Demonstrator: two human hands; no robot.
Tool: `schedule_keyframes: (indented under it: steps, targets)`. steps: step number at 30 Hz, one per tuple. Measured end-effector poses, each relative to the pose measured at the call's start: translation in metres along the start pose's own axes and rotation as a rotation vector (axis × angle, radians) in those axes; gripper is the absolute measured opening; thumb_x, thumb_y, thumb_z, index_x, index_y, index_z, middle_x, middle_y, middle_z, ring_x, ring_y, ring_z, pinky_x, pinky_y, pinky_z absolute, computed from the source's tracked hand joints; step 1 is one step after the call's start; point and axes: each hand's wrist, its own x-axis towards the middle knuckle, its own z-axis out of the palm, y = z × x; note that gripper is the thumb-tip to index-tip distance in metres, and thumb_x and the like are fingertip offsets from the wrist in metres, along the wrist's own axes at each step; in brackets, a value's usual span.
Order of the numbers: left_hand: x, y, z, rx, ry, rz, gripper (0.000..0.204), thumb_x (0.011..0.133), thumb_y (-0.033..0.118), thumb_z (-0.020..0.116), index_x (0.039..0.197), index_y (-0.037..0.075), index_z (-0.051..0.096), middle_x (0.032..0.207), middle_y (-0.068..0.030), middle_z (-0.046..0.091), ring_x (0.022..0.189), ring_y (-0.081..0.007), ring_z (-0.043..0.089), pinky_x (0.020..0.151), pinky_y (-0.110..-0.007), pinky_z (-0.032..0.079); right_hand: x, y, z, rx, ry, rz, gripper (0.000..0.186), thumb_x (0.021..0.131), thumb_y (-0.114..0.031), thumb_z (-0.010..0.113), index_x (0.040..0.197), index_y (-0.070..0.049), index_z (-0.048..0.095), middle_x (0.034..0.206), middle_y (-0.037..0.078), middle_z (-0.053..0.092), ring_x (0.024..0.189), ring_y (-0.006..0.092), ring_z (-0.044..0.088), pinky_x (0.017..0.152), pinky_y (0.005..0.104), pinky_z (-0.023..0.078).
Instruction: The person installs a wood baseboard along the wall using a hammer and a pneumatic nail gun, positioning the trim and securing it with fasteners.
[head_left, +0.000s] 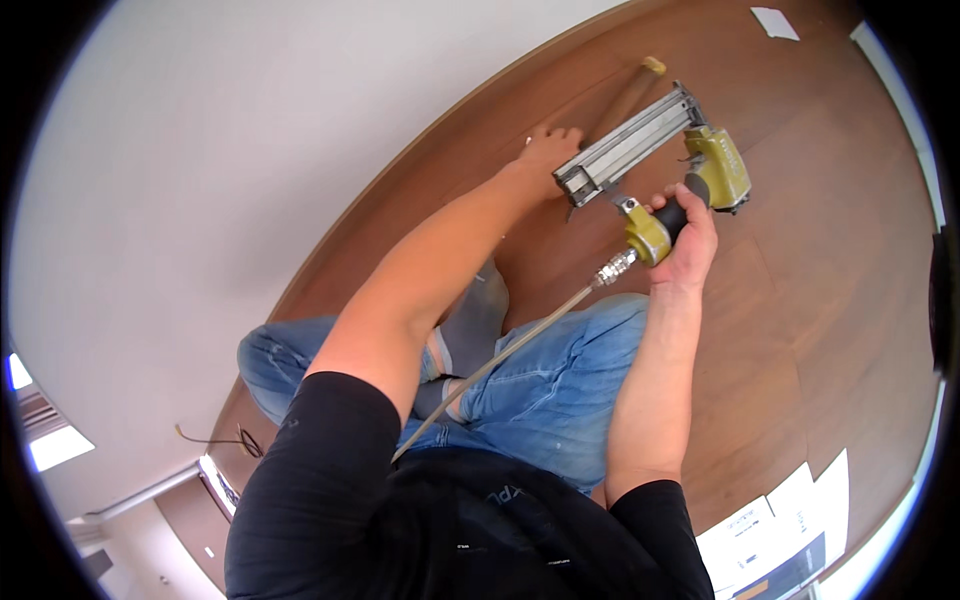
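Observation:
My right hand [685, 240] is wrapped round the black grip of a yellow-green pneumatic nail gun [722, 170]. The gun's long silver magazine [630, 145] slants across in front of my left hand. A beige air hose [500, 355] runs from the metal coupling at the grip's end down to my lap. My left hand [552, 148] reaches out low by the foot of the wall, its visible fingers spread; the magazine is close beside it and partly covers it. Just beyond lies a long brown piece with a yellowish end [653, 66], its near part hidden by the magazine.
A pale wall [250, 130] rises at the left, with a thin brown trim [420, 140] along its foot. Brown wood-look floor [800, 300] spreads to the right. White printed sheets [780, 530] lie at the lower right, a small white piece [775, 23] at the far right.

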Motion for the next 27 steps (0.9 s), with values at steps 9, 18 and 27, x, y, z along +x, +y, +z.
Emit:
schedule_keyframes:
  steps: [9, 18, 27]
  targets:
    - [-0.039, -0.002, -0.009, -0.218, 0.356, 0.091, 0.041, 0.093, 0.021, 0.065, 0.133, 0.014, 0.065, 0.135, -0.013, 0.062, 0.13, -0.0289, 0.057, 0.112, -0.046, 0.041, 0.004, -0.008, 0.008, -0.149, 0.007, -0.083, 0.026, 0.094, -0.004, 0.068, 0.113, -0.002, 0.051, 0.088, 0.01, 0.061, 0.075, 0.0225, 0.065, 0.063, 0.0406, 0.059]
    - [-0.274, -0.143, 0.004, -0.887, 0.546, -0.799, 0.031, 0.102, 0.028, 0.068, 0.122, 0.005, 0.072, 0.108, -0.0098, 0.074, 0.098, -0.0187, 0.07, 0.089, -0.033, 0.055, 0.015, -0.009, 0.025, -0.299, -0.077, 0.059, 0.025, 0.095, -0.01, 0.072, 0.112, -0.004, 0.053, 0.085, 0.009, 0.062, 0.067, 0.0218, 0.065, 0.057, 0.0391, 0.057]
    - [-0.319, -0.123, -0.023, -1.641, 0.519, -1.387, 0.042, 0.102, 0.05, 0.067, 0.114, 0.01, 0.07, 0.113, -0.004, 0.073, 0.1, -0.0153, 0.07, 0.083, -0.03, 0.053, 0.01, -0.029, 0.048, -0.32, 0.0, 0.202, 0.022, 0.096, -0.014, 0.072, 0.106, -0.005, 0.055, 0.083, 0.009, 0.061, 0.064, 0.0221, 0.064, 0.055, 0.0402, 0.058]
